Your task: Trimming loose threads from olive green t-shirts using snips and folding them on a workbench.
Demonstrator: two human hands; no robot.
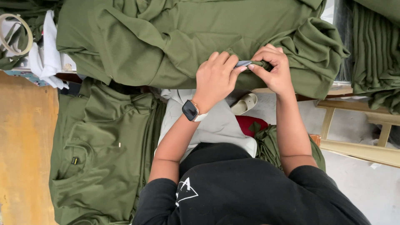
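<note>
Pinching a small dark tool point(243, 63) between thumb and fingertips, the left hand point(216, 79) meets the right hand point(273, 68), whose fingers are closed on a bunched fold of the olive-green garment point(175, 37) heaped on the table edge just above both wrists. A dark-faced wristwatch point(191, 110) sits on the left wrist; further out lie a stack of folded green garments point(100, 154) at left, white cloth point(48, 54) upper left, a pale sandal point(246, 103) below the hands, and a wooden frame point(358, 146) at right.
</note>
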